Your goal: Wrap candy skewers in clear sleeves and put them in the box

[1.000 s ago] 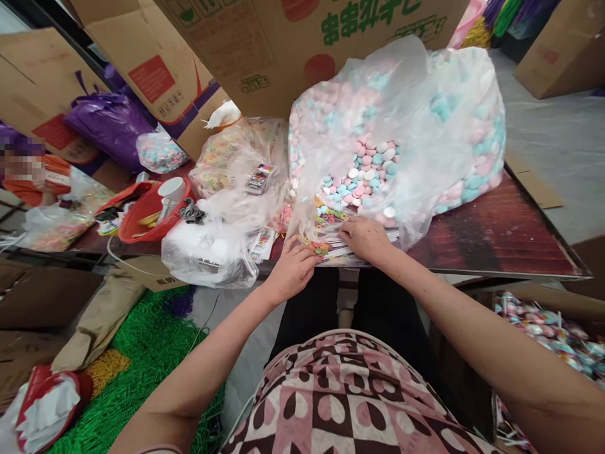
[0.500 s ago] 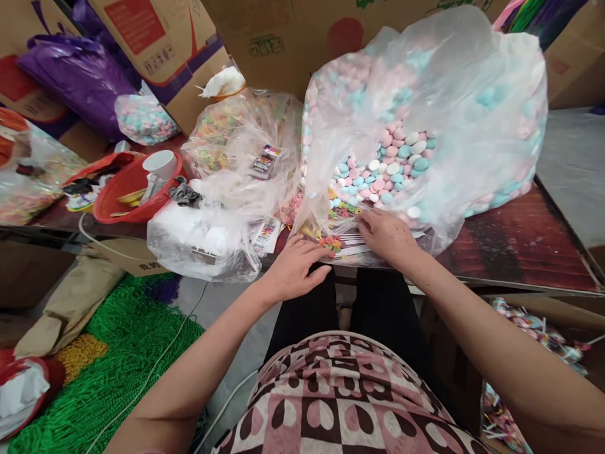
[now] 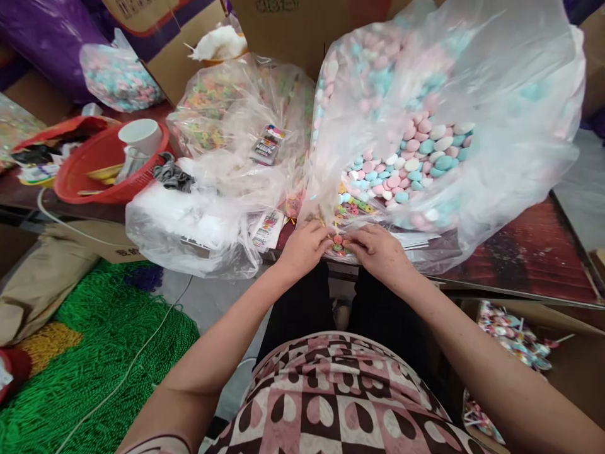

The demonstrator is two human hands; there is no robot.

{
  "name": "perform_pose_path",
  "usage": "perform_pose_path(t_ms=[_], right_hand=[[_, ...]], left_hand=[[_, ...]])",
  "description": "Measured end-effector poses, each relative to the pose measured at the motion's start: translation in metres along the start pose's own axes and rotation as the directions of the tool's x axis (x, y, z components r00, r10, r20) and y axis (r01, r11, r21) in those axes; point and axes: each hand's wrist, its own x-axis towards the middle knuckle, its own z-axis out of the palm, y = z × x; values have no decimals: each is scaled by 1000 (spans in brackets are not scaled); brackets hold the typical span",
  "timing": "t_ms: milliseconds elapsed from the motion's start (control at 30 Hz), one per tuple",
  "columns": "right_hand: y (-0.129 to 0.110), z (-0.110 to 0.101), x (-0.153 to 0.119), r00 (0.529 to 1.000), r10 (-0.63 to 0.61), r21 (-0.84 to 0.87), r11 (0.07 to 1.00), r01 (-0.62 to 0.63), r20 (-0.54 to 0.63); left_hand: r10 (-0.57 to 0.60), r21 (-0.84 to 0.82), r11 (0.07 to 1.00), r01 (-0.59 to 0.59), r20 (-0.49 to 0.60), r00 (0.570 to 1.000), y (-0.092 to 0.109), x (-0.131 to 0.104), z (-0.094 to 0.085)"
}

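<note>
Close together at the table's front edge, my left hand [image 3: 305, 250] and my right hand [image 3: 382, 255] pinch at either side of a small cluster of red and green ring candies [image 3: 338, 244]. More coloured ring pieces [image 3: 354, 207] lie just behind, at the mouth of a large clear bag. That bag [image 3: 515, 157] holds pink, blue and white candies [image 3: 425, 151]. White paper strips [image 3: 416, 241] stick out beside my right hand. Whether the fingers grip candies or thin plastic is too small to tell.
To the left are a clear bag of ring candies [image 3: 212, 101], a white package [image 3: 174, 221], printed cards [image 3: 268, 228] and a red basket [image 3: 85, 165] with a white cup [image 3: 140, 135]. Green cords [image 3: 113, 353] cover the floor; a box of wrapped lollipops [image 3: 515, 334] is at lower right.
My fingers have closed in around the small ring candies, the left hand changing from spread to pinched. White strips now show right of my right hand. The view has shifted and come closer to the table.
</note>
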Motion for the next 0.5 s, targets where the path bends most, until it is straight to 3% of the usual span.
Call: perform_pose_path(t_ms=[167,333,500], right_hand=[[5,3,-8,996,28,174,985,-14,-83],[4,-1,-8,993,103,240,967,-86,-60],[2,-5,-12,976,215,305,933,-193,-42]], left_hand=[[-28,-58,998,27,-21,999,3,-2,4],[-54,-65,996,56,31,998,7,4,5],[-56,-104,993,56,5,998,7,3,5]])
